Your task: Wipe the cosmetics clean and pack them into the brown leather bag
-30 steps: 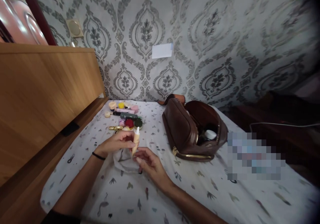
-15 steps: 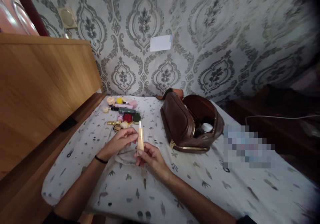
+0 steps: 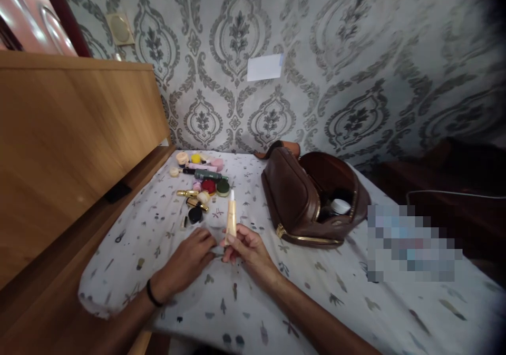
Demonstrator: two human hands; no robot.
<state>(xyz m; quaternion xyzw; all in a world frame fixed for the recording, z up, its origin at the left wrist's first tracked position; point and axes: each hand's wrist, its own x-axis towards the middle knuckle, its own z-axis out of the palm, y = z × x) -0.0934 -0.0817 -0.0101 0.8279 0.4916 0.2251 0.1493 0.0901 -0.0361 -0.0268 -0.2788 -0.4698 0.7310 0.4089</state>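
Note:
My right hand (image 3: 251,249) holds a small pale gold squeeze tube (image 3: 231,218) upright between thumb and fingers, its white pointed tip up. To its left, my left hand (image 3: 190,257) is closed low over the sheet, knuckles up and a dark band at the wrist. Its fingertips are hidden, and I cannot make out what they grip, if anything. Beyond it lie a black round jar (image 3: 195,216), a gold and black tube (image 3: 196,203), a gold lipstick-like tube (image 3: 187,193), a red jar (image 3: 208,187) and a dark green jar (image 3: 223,188).
An open brown leather bag (image 3: 290,197) stands at right, with a white-lidded container (image 3: 340,206) inside. Farther back lie a green tube (image 3: 207,174), a yellow-lidded pot (image 3: 196,158) and a pink item (image 3: 217,163). A wooden cabinet (image 3: 83,117) borders the left side.
My left hand has dropped from beside the tube towards the sheet, uncovering the black jar. My right hand keeps the tube upright. The whole view has shifted slightly.

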